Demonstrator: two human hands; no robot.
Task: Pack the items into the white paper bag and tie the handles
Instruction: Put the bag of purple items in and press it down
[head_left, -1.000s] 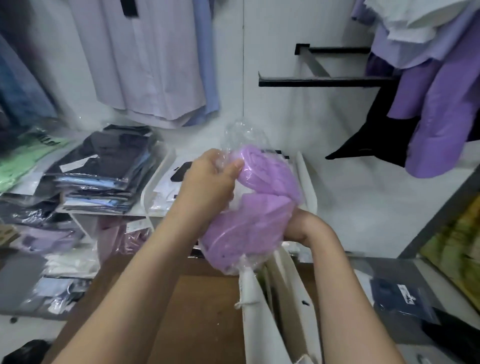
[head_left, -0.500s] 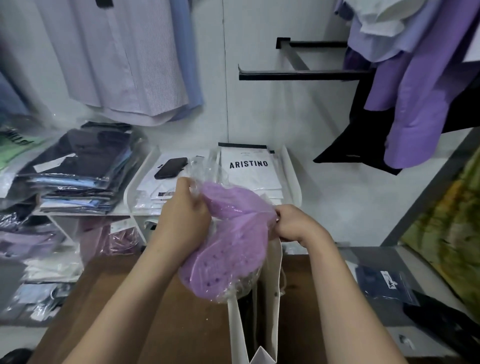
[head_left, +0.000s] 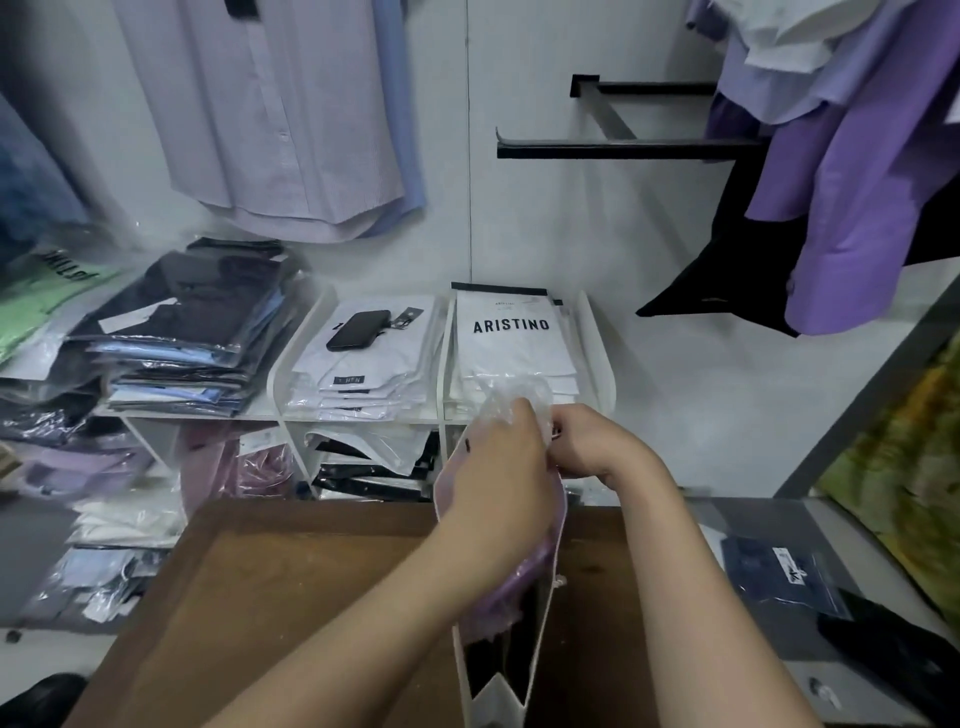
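— Looking down at what?

— Looking down at a brown desk (head_left: 291, 597), with a white paper bag (head_left: 543, 618) standing upright on it, mouth open, towards the right side.

— Holding what in the left hand (head_left: 498, 467)?

— Gripping a purple item (head_left: 511, 592) sealed in clear plastic wrap (head_left: 511, 395), fingers curled over its top end. Sitting partly inside the bag's mouth, with the lower part down between the bag's walls and crinkled plastic sticking up above the knuckles.

— And doing what with the right hand (head_left: 587, 447)?

— Pinching the same crinkled plastic just beside the left hand, fingers curled tight, knuckles nearly touching. Also touching the bag's rim or not: impossible to tell, being hidden behind the hands.

— Showing anything behind the desk?

— Showing a white shelf rack (head_left: 597, 353) against the wall, carrying stacks of folded white shirts in packets. Topping the right stack, an ARISTINO packet (head_left: 511, 332); lying flat on the left stack, a black phone (head_left: 358, 330). Also showing dark folded shirts (head_left: 192, 332) piled to the left, pale shirts (head_left: 280, 114) hanging above them, a purple shirt (head_left: 841, 197) hanging at upper right, and a navy packet (head_left: 779, 571) lying right of the desk.
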